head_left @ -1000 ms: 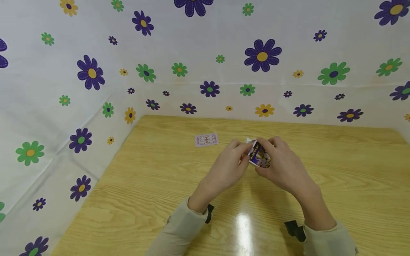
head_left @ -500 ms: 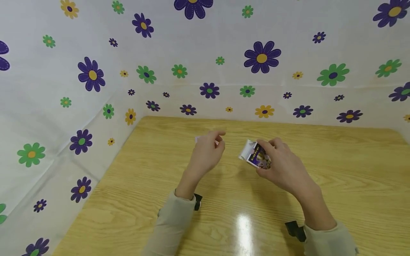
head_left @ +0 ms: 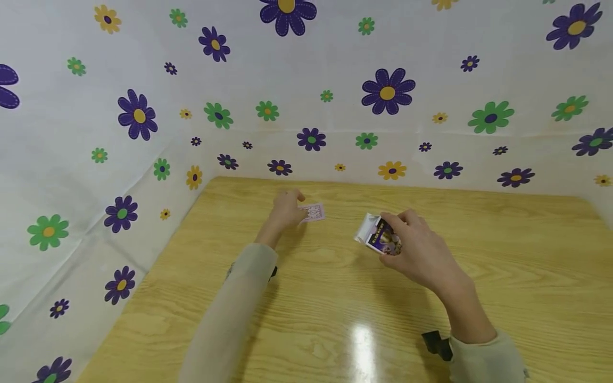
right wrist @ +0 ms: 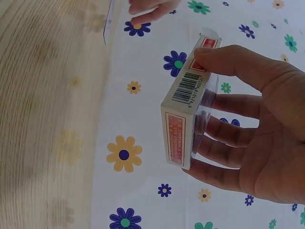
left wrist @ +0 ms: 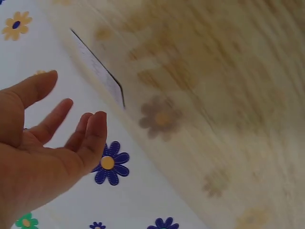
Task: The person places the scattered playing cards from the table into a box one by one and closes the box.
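A: Card box (head_left: pixel 380 237) is our landmark, and it sits above the table (head_left: pixel 335 298), lifted clear of the wood. We hold it in our right hand (head_left: pixel 421 252), thumb on one long side and the other fingers (right wrist: pixel 224 136) curled round the opposite side, its opened flap end pointing away from the wrist.

B: And our left hand (head_left: pixel 286 208)?

A: It is well to the left of the box and a little farther back, at the single card (head_left: pixel 313 213) lying face down on the table. From the wrist view its fingers (left wrist: pixel 90 136) are straight and loosely spread, gripping nothing. Whether the fingertips already touch the card's edge we cannot tell.

B: So which step do we judge this to be?

A: Fetching that loose card while the box waits open, we think. The next move calls for getting a fingertip under a thin, flat card, or sliding it along the smooth wood until an edge lifts, then pinching it.

B: Meanwhile the box should be kept steady, mouth toward the card.
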A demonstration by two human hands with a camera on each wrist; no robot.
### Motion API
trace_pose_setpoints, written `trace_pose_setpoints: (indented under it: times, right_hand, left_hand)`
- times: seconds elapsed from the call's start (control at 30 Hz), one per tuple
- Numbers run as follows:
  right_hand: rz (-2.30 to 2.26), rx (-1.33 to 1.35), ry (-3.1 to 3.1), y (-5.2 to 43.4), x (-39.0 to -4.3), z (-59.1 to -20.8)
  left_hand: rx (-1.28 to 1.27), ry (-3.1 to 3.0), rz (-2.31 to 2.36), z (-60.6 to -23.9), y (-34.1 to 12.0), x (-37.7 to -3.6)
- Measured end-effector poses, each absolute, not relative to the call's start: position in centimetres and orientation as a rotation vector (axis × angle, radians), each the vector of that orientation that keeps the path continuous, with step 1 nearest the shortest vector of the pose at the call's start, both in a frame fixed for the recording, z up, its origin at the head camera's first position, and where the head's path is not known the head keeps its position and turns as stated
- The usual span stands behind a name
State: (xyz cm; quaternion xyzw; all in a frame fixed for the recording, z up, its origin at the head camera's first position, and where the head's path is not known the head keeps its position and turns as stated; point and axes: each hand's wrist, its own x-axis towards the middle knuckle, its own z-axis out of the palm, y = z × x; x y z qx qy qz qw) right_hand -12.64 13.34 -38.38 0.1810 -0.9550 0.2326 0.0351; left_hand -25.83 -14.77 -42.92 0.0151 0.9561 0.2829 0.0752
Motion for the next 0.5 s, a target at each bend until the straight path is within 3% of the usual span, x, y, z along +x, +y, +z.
trace_pose_setpoints:
  times: [0.5]
  right_hand:
    - [0.728,0.525,-2.939,13.6,-12.7,-38.6]
  left_hand:
    - [0.076,2.834,0.743,-45.1,-16.1,-27.1]
